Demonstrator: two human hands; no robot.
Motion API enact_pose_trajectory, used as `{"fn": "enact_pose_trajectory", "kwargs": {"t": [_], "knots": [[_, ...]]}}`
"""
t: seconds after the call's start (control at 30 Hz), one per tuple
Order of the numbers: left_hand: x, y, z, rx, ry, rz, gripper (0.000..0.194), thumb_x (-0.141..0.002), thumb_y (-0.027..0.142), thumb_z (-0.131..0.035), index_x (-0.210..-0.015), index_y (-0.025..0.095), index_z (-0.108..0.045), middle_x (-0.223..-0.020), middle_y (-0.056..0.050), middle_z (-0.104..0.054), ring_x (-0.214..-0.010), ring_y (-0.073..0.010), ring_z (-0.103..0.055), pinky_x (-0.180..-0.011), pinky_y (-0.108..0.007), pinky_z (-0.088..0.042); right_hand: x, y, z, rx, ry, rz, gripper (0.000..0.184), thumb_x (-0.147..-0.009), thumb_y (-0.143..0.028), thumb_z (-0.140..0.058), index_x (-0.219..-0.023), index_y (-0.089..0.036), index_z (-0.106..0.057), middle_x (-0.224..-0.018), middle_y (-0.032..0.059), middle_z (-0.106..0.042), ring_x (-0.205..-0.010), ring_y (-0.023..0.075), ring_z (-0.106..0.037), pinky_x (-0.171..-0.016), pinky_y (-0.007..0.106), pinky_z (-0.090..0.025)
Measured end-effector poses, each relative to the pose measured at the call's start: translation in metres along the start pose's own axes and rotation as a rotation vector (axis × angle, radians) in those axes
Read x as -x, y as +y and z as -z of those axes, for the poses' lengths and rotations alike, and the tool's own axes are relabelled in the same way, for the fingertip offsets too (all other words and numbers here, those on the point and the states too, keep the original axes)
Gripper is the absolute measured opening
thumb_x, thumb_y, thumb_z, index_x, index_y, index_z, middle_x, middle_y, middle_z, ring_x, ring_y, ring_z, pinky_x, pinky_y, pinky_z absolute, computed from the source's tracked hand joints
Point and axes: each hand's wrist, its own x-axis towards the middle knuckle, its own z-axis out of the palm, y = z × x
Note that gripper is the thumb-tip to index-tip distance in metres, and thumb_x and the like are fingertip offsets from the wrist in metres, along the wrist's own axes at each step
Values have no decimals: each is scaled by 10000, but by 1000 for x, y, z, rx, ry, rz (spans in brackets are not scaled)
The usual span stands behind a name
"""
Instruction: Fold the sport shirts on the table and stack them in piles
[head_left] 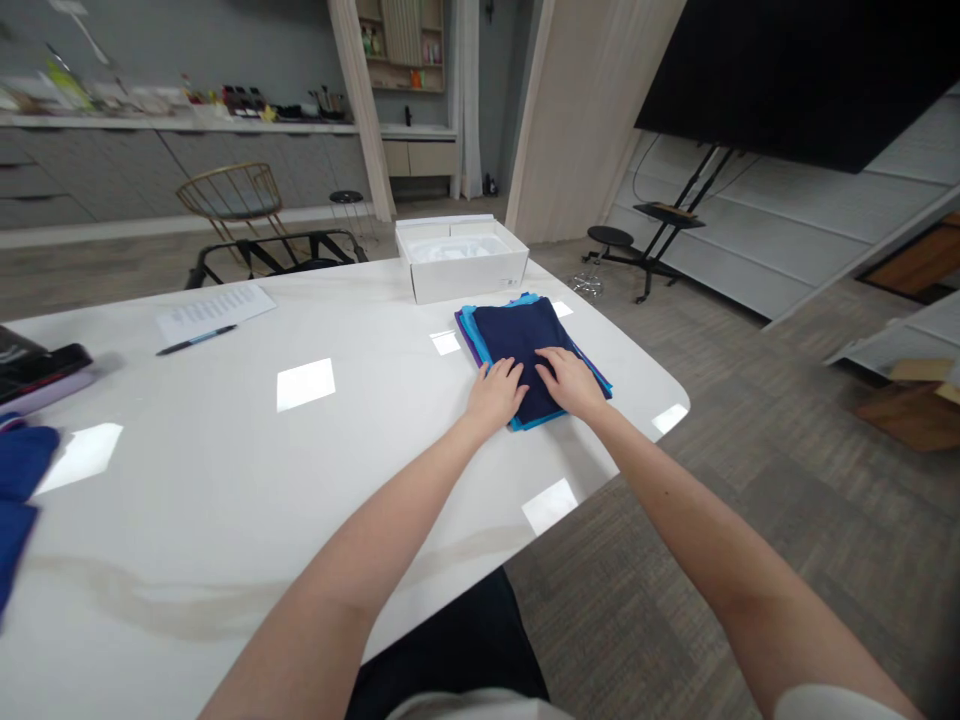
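Observation:
A neat stack of folded cloths [517,335] lies near the right end of the white table. Its top piece is dark navy, and bright blue and purple edges show beneath it. My left hand [495,393] rests on the stack's near left side with fingers spread. On the near right part of the navy cloth lies my right hand [570,383], its fingers stretched out and palm down. Neither hand grips anything. The lower layers are mostly hidden under the top cloth.
Behind the stack stands an open white box [469,275] with pale wrapping inside. A pen [196,340] and a printed sheet [217,310] lie at the left. Blue cloth [22,465] and dark items [45,370] sit at the far left. The table's rounded corner [679,395] is close on the right.

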Motion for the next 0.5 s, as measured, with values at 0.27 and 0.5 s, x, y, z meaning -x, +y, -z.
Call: {"fn": "enact_pose_trajectory", "kwargs": {"t": [0.27,0.5], "knots": [[76,-59,71,-25,-40,147,302,-1068,345,-419,-1214,226,-655,-1140,-81,-743,-1083,-232,-684,-946,-355,-482,-7,-116,-10,-86,-128,99,314,-1039,-355,-461,-1202,-241,-703,-1071,72,-755,-963,233,-698,-842,317,-497],[182,-134,134,-122,-76,429,332,-1069,398,-395,-1139,260,-689,-1015,-78,-775,-966,-255,-727,-822,-346,-502,-36,-250,-55,-222,-230,240,241,-1007,-324,-520,-1055,-246,-743,-962,33,-770,-853,205,-689,-769,290,-453]]}}
